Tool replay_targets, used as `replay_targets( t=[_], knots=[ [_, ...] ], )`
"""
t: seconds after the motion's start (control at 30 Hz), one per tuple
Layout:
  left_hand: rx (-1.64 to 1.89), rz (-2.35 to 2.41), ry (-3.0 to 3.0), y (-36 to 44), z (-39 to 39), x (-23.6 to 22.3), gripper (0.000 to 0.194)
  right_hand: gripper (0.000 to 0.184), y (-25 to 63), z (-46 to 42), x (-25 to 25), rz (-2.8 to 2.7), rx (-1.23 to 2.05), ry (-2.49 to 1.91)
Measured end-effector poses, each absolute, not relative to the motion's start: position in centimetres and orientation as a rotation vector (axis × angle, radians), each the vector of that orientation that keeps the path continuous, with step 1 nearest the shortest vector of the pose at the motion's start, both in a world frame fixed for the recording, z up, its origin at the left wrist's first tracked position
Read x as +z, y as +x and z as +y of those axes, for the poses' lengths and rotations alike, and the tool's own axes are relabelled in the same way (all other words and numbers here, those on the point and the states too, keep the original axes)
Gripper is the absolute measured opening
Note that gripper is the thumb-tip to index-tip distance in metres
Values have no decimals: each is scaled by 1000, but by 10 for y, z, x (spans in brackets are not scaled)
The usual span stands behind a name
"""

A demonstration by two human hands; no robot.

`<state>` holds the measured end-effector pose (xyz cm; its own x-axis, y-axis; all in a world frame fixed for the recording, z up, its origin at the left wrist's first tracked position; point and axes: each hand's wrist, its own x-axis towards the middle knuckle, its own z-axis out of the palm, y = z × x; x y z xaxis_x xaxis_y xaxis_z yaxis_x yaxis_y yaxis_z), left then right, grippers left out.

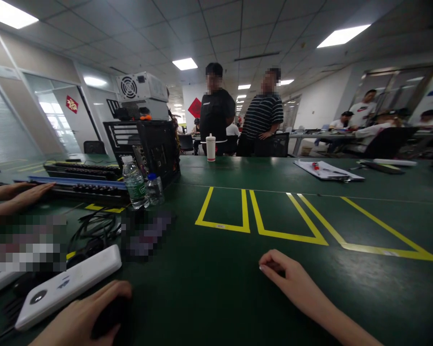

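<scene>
My left hand (90,312) is at the lower left, its fingers curled round a dark rounded object (110,317), perhaps a computer mouse; the hand covers part of it. Just beyond lies a long white device (70,286) with a round dark button or lens. My right hand (283,271) rests on the green table (216,288) to the right of the middle. Its fingers are loosely curled with thumb and forefinger close together, and nothing shows in them. Yellow tape outlines (292,235) lie on the table beyond that hand.
Another person's hands (32,194) touch keyboards (82,185) at left. A water bottle (134,185), a small blue-capped bottle (154,190), tangled black cables (94,230) and an open computer case (147,149) stand nearby. Farther back are a white cup (210,148), a clipboard (328,170) and two standing people.
</scene>
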<state>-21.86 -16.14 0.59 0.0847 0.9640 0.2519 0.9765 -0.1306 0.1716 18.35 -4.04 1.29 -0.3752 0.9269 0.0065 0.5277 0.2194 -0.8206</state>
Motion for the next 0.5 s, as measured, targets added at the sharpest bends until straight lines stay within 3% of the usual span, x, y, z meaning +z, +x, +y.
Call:
replay_targets(
  t=[0.2,0.37,0.5],
  knots=[
    [-331,-1715,-2853,-93,-75,44,37,18,175,-31,13,-1975,1142,-1251],
    [-396,-1392,-2971,1,-14,35,44,34,173,-9,13,-1718,1224,-1172],
    [-487,-1416,-2923,32,3,26,47,43,177,-3,14,-1471,1380,-1134]
  ],
)
